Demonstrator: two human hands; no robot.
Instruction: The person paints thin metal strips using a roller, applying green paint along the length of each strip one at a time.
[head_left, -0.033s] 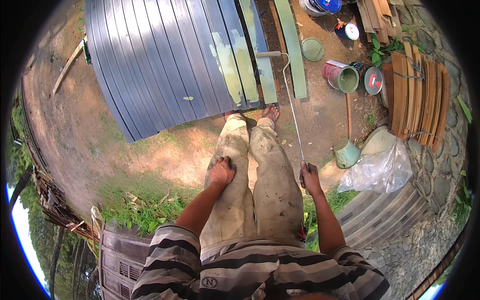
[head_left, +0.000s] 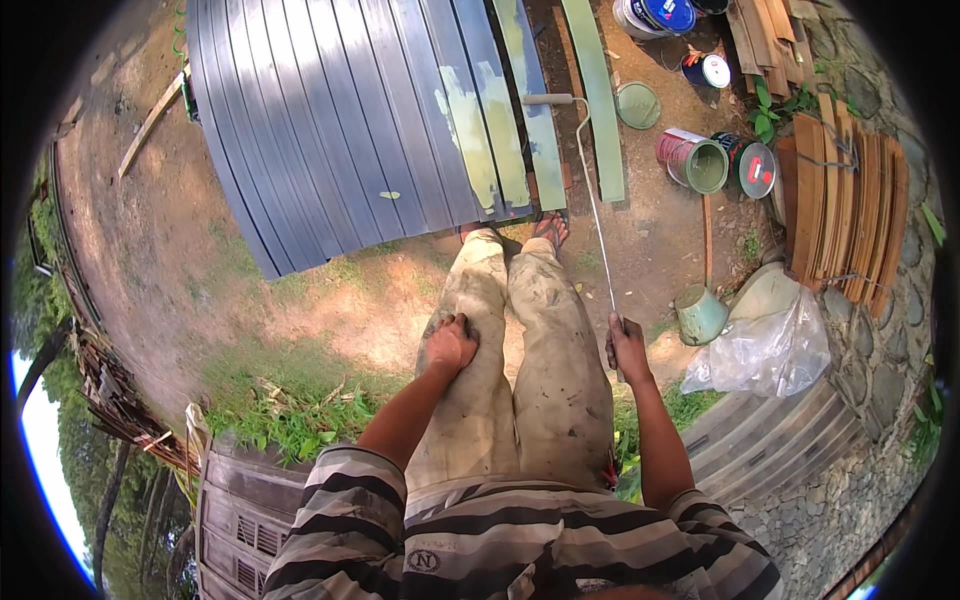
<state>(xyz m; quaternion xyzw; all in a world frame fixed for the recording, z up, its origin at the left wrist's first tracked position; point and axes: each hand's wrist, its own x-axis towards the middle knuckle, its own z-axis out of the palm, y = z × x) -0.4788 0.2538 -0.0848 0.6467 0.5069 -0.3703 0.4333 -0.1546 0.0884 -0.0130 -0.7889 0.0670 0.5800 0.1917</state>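
My right hand (head_left: pixel 627 349) is closed round the handle of a paint roller with a long thin metal rod. Its roller sleeve (head_left: pixel 549 99) lies across a partly painted plank (head_left: pixel 545 165), beyond my feet. On my trousered left thigh rests my left hand (head_left: pixel 452 342), empty, its fingers loosely bent over the cloth. Left of that plank lies a row of dark grey-blue boards (head_left: pixel 330 140), with pale green paint patches (head_left: pixel 465 140) on those nearest the roller. Right of it is a plank painted green (head_left: pixel 605 130).
Right of the planks are a round green lid (head_left: pixel 637 105), an open paint can (head_left: pixel 706 166), a dark can (head_left: pixel 755 168) and a long-handled dipper (head_left: pixel 701 314). Beyond are a blue-lidded bucket (head_left: pixel 668 14) and bundled wood strips (head_left: pixel 845 200). Clear plastic sheeting (head_left: pixel 765 350) lies near a stone wall.
The whole view has shifted slightly, so things sit a little farther right. Against the plank, the roller sleeve has moved slightly away from me. My left hand stays on my thigh.
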